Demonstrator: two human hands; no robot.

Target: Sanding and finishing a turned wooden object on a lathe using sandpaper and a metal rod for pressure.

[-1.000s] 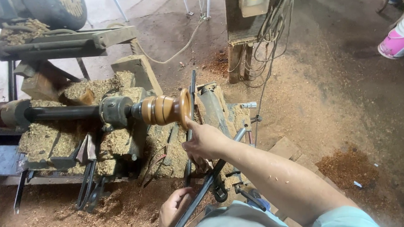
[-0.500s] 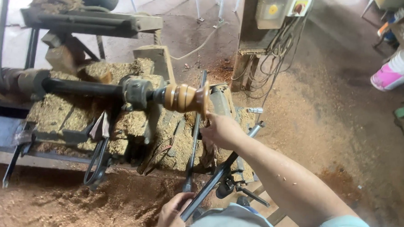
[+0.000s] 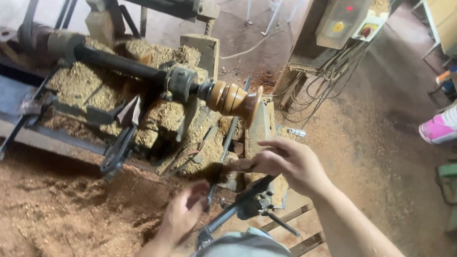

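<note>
Workpiece: turned brown wooden spindle piece with flared end (image 3: 233, 99), mounted on dark metal lathe shaft (image 3: 120, 64), above sawdust-covered lathe bed (image 3: 80, 88). Profile looks shaped and smooth; still chucked, not removed. Right hand (image 3: 289, 162) just below and beside it, fingers loosely curled, apparently pinching sth small; can't confirm. Left hand (image 3: 183, 211) open, blurred, near long dark metal tool (image 3: 224, 149). Vs 0.5 s earlier: right hand off the flared end, left hand off the tool handle.

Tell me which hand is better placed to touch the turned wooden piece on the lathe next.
Probably the right hand: it is raised just below the wooden piece, while the left hand sits lower, near the dark metal bar.
</note>
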